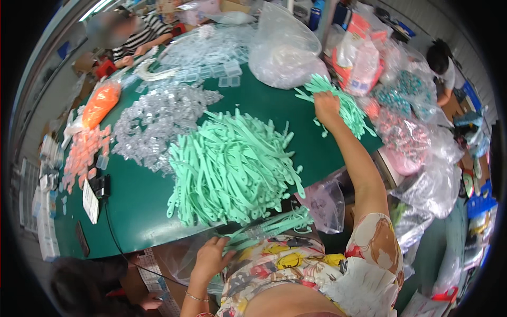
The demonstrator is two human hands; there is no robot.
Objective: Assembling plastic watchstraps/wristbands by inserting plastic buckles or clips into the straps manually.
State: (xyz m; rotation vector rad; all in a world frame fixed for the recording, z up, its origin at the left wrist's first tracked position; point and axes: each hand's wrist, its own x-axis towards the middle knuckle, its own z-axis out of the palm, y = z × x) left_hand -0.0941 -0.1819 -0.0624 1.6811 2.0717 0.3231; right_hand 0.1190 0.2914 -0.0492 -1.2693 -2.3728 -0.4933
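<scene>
A large heap of mint-green flexible strips (pixel 229 166), some with a small hole at a rounded end, lies on the green table. Over a smaller bunch of the same strips (pixel 351 113) at the table's right side, my right hand (pixel 327 108) is closed, its fingers partly hidden. In front of my body, below the table edge, a clear plastic bag (pixel 182 253) has more green strips (pixel 280 224) at its mouth. My left hand (pixel 210 258) holds the bag's edge beside those strips, fingers bent and thumb a little apart.
Clear plastic pieces (pixel 158 121) and orange pieces (pixel 87 153) lie to the left. Clear boxes (pixel 211 50) and a big plastic bag (pixel 285 47) stand farther back. Filled bags (pixel 406 127) crowd the right. A black cable (pixel 112 230) hangs over the front edge. Other people work nearby.
</scene>
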